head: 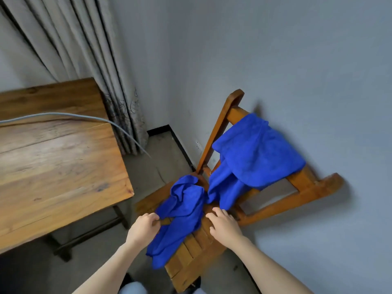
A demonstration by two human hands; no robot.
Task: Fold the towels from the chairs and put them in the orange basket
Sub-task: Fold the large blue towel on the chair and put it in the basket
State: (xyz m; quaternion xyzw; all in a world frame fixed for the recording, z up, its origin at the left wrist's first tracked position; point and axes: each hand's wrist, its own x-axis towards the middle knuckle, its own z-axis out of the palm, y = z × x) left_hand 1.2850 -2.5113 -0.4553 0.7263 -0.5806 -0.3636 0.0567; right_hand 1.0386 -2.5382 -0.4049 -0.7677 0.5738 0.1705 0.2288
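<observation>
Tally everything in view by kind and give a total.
Blue towels: 2, one on the seat, one over the backrest
Wooden chair: 1
Wooden table: 1
Curtain: 1
Grey cable: 1
Total: 6

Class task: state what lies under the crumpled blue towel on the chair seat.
Under the crumpled blue towel are the wooden seat slats of the folding chair. The slats directly beneath it are covered. The left hand pinches the towel's edge; the right hand rests on the slats.

Table (53,166) left of chair (212,240); towels (254,158) on chair, perhaps two.
</observation>
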